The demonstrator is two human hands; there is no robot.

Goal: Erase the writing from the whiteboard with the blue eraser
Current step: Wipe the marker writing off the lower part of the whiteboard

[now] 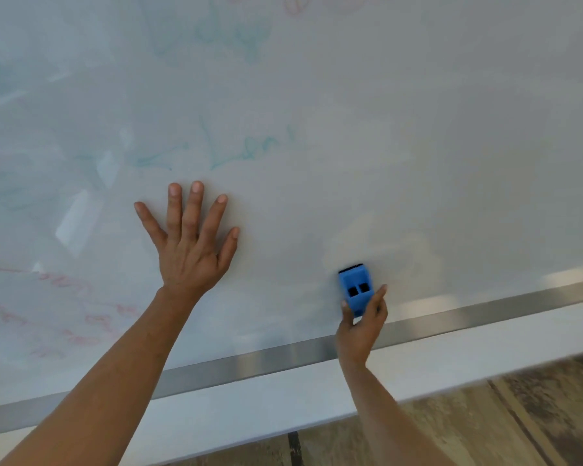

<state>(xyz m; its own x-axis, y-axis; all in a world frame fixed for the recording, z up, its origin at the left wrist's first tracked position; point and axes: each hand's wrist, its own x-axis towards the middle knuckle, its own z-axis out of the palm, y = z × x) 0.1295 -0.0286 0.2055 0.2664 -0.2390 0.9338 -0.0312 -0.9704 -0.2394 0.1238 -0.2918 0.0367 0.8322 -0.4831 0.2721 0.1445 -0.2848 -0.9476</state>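
The whiteboard (418,129) fills most of the view. Faint green writing (246,151) sits above my left hand, smeared red writing (64,317) lies at the lower left, and pale red marks (297,5) show at the top edge. My left hand (191,243) lies flat on the board with its fingers spread. My right hand (362,326) grips the blue eraser (355,289) by its lower end and presses it against the board, low down and just above the metal frame.
A metal frame strip (249,363) runs along the board's bottom edge, with a white ledge (249,408) under it. Wood-patterned floor (502,415) shows at the lower right. Window reflections glare on the board's left side.
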